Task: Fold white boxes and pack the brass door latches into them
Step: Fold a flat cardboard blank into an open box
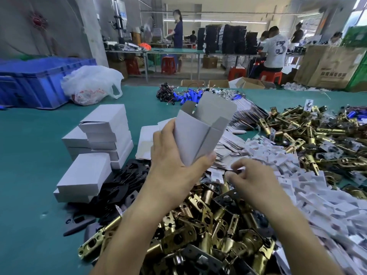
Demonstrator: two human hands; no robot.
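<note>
Closest, brass latches (198, 235) heaped on table (29, 155) under both forearms. Right hand (252, 181) fingers curled over white inserts (297, 175), can't tell if holding any. Left hand (172, 155) fingers wrapped round half-folded white box (198, 132), raised above pile, flaps open upward. Folded boxes (103, 132) stacked farther left.

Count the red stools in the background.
4: one stool and a second under the far table; a third and fourth by the seated worker. Others may be hidden.
</note>
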